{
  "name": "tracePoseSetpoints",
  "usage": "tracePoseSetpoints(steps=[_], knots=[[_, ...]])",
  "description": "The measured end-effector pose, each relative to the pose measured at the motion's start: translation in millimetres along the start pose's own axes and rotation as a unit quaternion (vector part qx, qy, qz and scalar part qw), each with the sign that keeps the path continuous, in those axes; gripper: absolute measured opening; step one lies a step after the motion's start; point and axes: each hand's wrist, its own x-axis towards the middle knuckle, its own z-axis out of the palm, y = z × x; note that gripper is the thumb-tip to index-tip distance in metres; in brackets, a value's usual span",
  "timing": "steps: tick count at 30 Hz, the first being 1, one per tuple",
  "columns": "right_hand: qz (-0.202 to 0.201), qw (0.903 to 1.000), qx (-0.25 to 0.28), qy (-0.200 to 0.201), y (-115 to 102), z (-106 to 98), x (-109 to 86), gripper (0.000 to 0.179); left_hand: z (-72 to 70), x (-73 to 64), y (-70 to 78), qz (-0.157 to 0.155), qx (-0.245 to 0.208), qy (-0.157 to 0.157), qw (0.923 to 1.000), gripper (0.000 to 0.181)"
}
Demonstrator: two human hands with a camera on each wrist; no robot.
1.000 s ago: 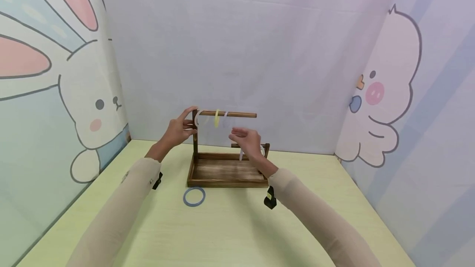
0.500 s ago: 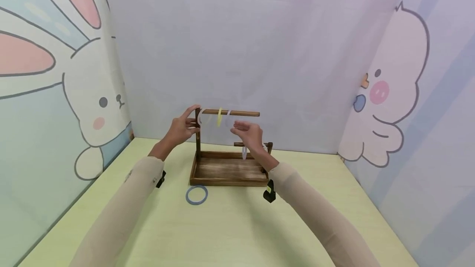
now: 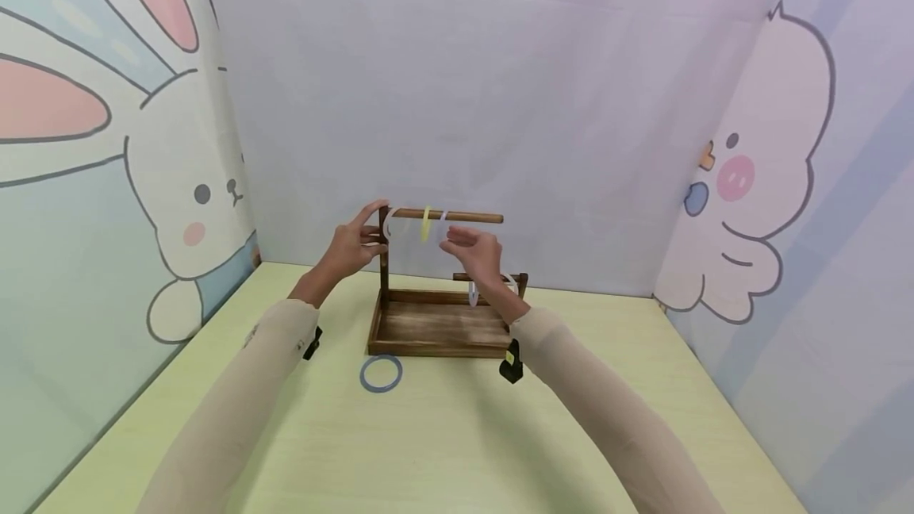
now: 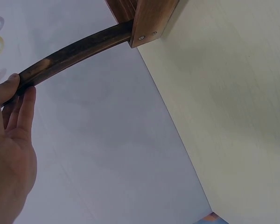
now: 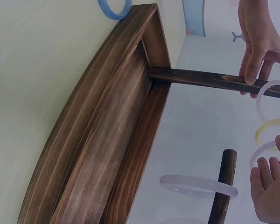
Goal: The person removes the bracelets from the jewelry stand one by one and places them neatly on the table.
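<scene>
A brown wooden bangle stand (image 3: 443, 351) has a tall post at the left carrying an upper bar (image 3: 481, 217). My left hand (image 3: 348, 251) grips the top of that post, thumb on one side and fingers on the other. From the upper bar hang a whitish bangle (image 3: 386, 224) by the post, a yellow bangle (image 3: 426, 224) and a pale lilac bangle (image 5: 255, 157). My right hand (image 3: 480, 260) is raised beside the lilac bangle, fingers loosely extended and fingertips right at its edge. In the right wrist view, thumb and fingers stand apart.
A blue bangle (image 3: 362, 381) lies flat on the pale yellow table (image 3: 400, 450), in front of the stand's left corner. Pale bangles, one a lilac bangle (image 5: 191, 183), hang on the lower short bar (image 5: 228, 163), partly behind the right forearm. A fabric wall (image 3: 571, 141) rises behind.
My right hand has moved slightly left, closer to the lilac bangle. My left hand keeps its grip on the post. The whole head view has shifted a little.
</scene>
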Motion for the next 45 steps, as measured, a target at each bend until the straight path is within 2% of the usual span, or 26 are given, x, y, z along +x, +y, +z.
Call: tracePoseSetpoints(steps=[5,15,27,45], knots=[[0.012,0.9998,0.018,0.006,2,7,-0.7,0.037,2.3,-1.5,-0.2,0.005,0.001,0.001,1.0,0.093],[-0.025,0.9993,0.006,0.029,4,12,-0.3,0.036,4.2,-0.2,2.0,0.008,-0.001,0.004,1.0,0.092],[-0.029,0.9987,0.006,0.043,4,15,-0.4,0.029,6.4,-0.8,2.6,-0.001,-0.003,0.005,1.0,0.092],[-0.032,0.9984,-0.001,0.047,9,1,-5.1,0.027,4.8,-1.7,7.5,-0.01,-0.013,0.0,0.9999,0.092]])
